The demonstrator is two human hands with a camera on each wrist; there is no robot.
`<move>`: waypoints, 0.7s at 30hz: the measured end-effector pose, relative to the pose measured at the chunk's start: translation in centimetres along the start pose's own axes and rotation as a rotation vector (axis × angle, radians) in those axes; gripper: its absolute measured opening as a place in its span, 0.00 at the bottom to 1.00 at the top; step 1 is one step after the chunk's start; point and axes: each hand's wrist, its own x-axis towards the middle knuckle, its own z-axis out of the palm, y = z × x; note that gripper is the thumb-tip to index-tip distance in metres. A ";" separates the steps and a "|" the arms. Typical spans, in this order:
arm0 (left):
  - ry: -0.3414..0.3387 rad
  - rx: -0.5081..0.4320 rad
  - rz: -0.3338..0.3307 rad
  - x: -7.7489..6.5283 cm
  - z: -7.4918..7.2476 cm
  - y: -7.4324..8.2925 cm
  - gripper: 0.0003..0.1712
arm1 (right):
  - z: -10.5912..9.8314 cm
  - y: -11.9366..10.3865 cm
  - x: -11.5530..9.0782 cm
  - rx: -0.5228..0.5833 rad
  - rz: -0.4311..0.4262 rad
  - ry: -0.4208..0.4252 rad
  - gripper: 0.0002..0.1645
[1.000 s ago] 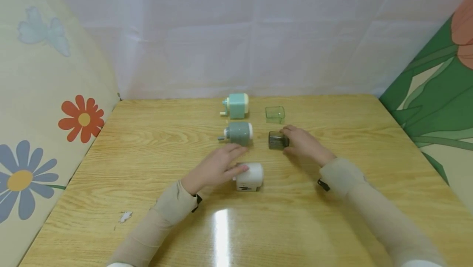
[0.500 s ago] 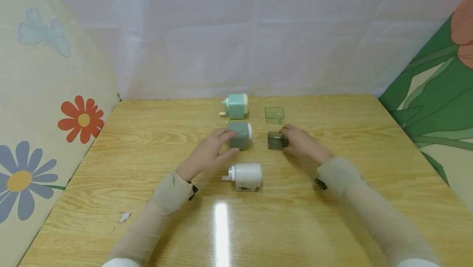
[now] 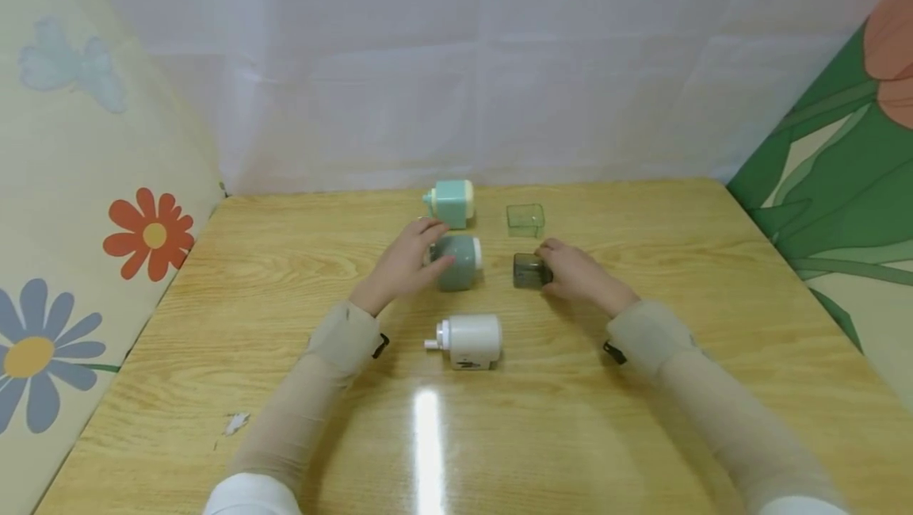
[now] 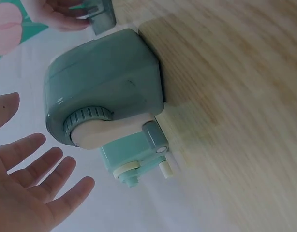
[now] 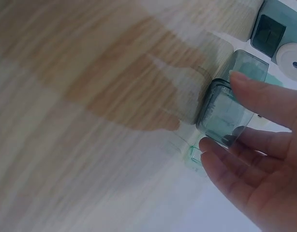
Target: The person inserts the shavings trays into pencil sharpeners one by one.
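A dark grey-green crank pencil sharpener (image 3: 456, 263) stands on the table. My left hand (image 3: 408, 263) is at its crank side with thumb and fingers spread. In the left wrist view the fingers (image 4: 61, 181) are apart from the sharpener's body (image 4: 105, 79), whose crank faces them. My right hand (image 3: 581, 276) holds a smoky clear shavings drawer (image 3: 526, 270) right of that sharpener. Up close, the thumb (image 5: 259, 96) lies on one side of the drawer (image 5: 223, 113) and the fingers on the other.
Behind stands a mint sharpener (image 3: 451, 203), with a clear green shavings drawer (image 3: 525, 219) to its right. A white sharpener (image 3: 474, 339) stands nearer the front. A white scrap (image 3: 236, 423) lies front left. A white sheet (image 3: 464, 63) hangs behind the table.
My left hand has moved away from the white sharpener, up to the crank side of the grey-green one. My right hand stays at the smoky drawer.
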 end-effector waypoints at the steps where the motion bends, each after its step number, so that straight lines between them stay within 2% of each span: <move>1: -0.004 -0.002 -0.007 0.2 0.0 -0.1 0.29 | 0.0 0.0 0.0 -0.001 -0.001 0.000 0.35; 7: -0.022 0.012 0.003 1.0 0.7 -0.5 0.25 | 0.0 0.1 -0.1 0.005 -0.003 -0.002 0.35; 21: -0.022 -0.016 -0.013 1.2 1.2 -0.4 0.23 | 0.0 0.0 0.2 0.047 -0.014 0.001 0.36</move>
